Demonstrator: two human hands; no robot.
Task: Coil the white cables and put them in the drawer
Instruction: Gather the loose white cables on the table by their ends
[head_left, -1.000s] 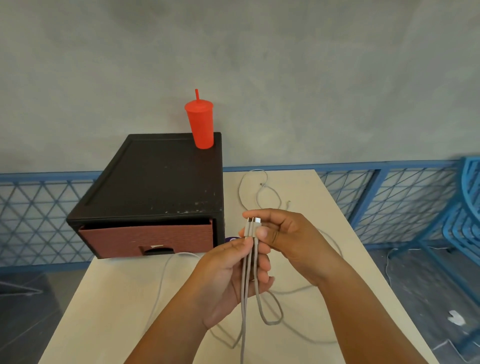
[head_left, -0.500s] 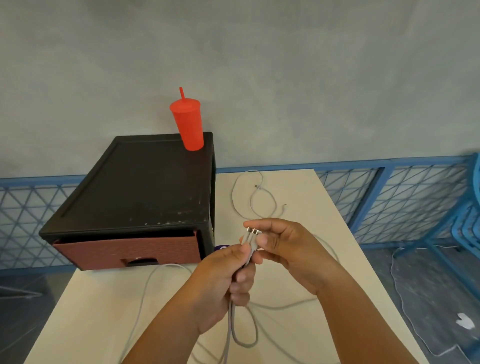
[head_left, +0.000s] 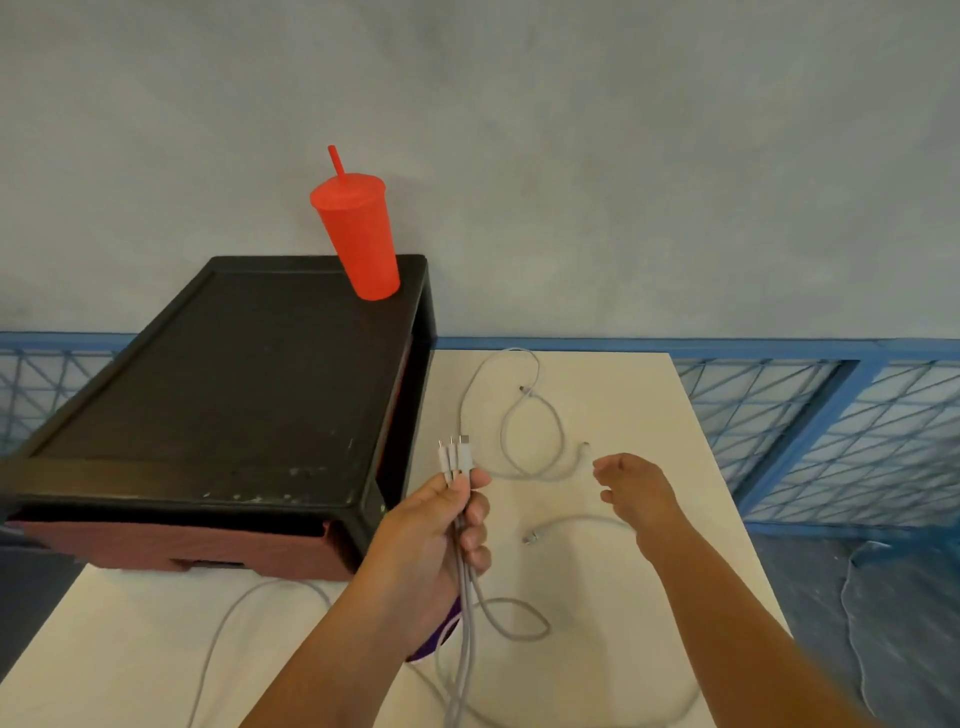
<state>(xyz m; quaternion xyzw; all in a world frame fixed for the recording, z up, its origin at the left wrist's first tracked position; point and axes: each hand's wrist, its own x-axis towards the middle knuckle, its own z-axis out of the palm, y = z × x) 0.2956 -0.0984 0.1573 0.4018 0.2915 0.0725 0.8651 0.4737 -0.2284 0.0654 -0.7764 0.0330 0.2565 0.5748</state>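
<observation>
While my left forearm covers most of a purple object (head_left: 441, 636) on the table (head_left: 613, 582), I cannot tell what it is. The reddish drawer (head_left: 176, 545) sits in its black cabinet (head_left: 228, 395), its inside hidden. My left hand (head_left: 436, 540) grips three white cables (head_left: 470, 587), plugs upright; their thin round cords trail off the lower edge. My right hand (head_left: 636, 491) hovers loosely open and empty beside a loose cable (head_left: 524, 415) looped on the table. A red tumbler (head_left: 358, 234) stands on the cabinet.
</observation>
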